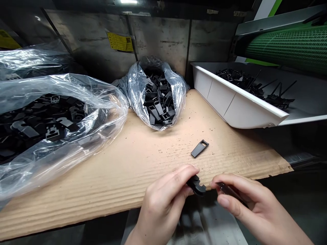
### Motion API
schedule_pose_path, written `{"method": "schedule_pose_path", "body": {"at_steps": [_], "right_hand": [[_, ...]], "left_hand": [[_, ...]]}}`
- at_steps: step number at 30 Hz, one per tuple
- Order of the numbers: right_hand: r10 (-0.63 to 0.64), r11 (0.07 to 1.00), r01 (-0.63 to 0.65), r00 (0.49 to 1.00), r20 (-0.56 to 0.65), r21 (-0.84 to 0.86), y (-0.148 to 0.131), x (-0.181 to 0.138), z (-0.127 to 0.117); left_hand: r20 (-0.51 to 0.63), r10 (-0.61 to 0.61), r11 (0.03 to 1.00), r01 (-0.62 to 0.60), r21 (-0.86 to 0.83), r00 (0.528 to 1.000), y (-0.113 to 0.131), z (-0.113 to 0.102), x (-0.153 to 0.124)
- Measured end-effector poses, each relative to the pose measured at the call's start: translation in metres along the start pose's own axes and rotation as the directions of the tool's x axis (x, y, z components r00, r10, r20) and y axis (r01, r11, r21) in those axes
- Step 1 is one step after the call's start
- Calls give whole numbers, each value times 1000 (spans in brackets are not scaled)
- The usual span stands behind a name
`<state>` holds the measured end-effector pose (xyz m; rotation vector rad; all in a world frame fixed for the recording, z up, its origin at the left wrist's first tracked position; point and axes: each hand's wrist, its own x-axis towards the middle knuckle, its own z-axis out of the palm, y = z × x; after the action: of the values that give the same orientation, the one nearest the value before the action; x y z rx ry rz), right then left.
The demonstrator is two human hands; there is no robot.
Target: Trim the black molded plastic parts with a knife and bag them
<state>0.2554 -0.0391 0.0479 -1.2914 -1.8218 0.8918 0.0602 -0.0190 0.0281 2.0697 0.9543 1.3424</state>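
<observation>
My left hand point(166, 200) is closed around a small black plastic part point(197, 187), whose hooked, notched end pokes out past the fingertips toward the right. A narrow dark piece with a pointed tip point(228, 191) is pinched in my right hand point(247, 200); most of it lies inside the fingers, and I cannot tell its kind. The two held things are close together but apart, just over the front edge of the cardboard. Beyond them on the cardboard lies a flat black tapered clip point(198, 149) with a square opening at its wider end.
Clear plastic bags of black parts stand on the cardboard sheet point(122, 160): a large bag point(112, 105) at left and a smaller bag point(180, 92) at the back. A white tray point(237, 105) with dark stalked parts sits right, below a green conveyor belt point(286, 44).
</observation>
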Motion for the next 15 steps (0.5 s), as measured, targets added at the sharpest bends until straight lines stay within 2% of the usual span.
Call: {"method": "schedule_pose_path", "body": {"at_steps": [3,8,11,15], "right_hand": [[33,998,-27,993,-111,49,4,0,12],[99,991,-79,977,-191,108,3,1,27],[115,993,-114,970,-215,15,9,-2,22],[113,986,-132,978,-173,-102,19,5,5]], "left_hand": [[-5,-17,999,17,28,1000,-3,3,-4],[12,-5,999,5,-42,1000,1,-2,1],[16,-32,996,33,-89,999,5,-6,6],[11,-66,995,67,-69,998,5,-5,6]]}}
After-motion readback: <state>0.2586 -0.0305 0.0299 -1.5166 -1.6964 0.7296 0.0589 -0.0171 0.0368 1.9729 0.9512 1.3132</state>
